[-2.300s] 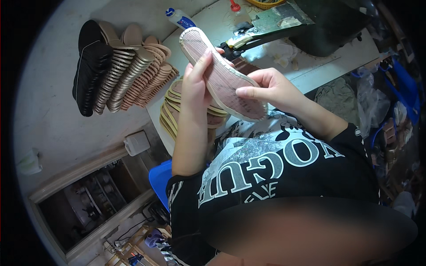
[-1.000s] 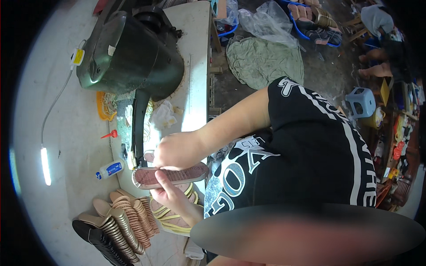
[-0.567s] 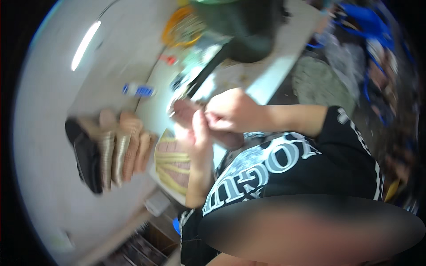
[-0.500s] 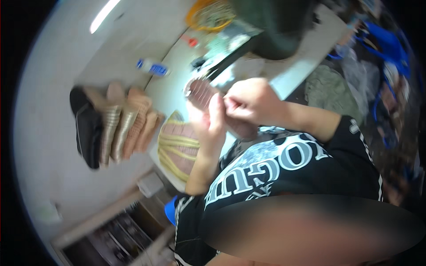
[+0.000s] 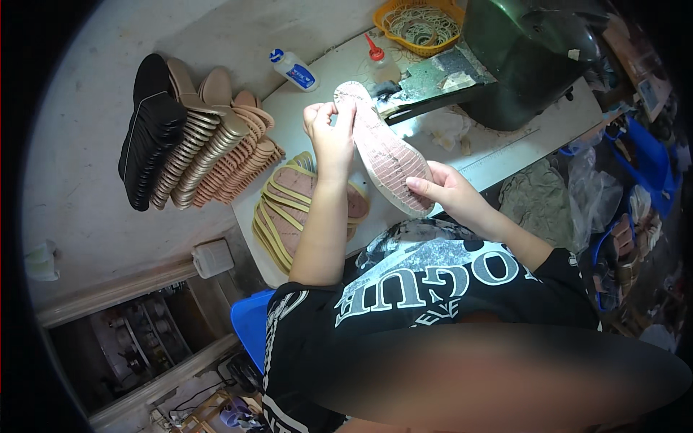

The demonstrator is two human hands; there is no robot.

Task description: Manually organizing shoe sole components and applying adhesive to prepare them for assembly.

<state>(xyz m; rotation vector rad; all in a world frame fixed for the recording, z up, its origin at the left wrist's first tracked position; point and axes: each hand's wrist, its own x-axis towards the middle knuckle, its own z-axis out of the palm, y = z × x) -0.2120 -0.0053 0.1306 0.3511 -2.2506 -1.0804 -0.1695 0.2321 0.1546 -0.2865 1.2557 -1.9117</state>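
Observation:
A shoe sole (image 5: 393, 155) with a pink, line-marked face and pale edge is held up at a slant over the table. My left hand (image 5: 330, 137) pinches its narrow upper end, fingers curled at the edge. Around the broad lower end closes my right hand (image 5: 449, 191), thumb lying on the pink face and fingers behind. Just beyond the sole is the narrow bed of a dark green sewing machine (image 5: 534, 54). A stack of similar soles with yellowish edges (image 5: 285, 216) lies on the table, partly covered by my left forearm.
Rows of black, gold and tan soles (image 5: 151, 137) stand bundled at the left. A white-and-blue bottle (image 5: 294, 72), a red-nozzled bottle (image 5: 382, 68) and an orange basket (image 5: 382, 18) of cords sit at the back. A blue chair (image 5: 253, 317) is near the table's front corner.
My hands have moved apart from the middle of the sole to its two ends. The sole now shows its pink face broadly. The whole view has shifted and is sharper.

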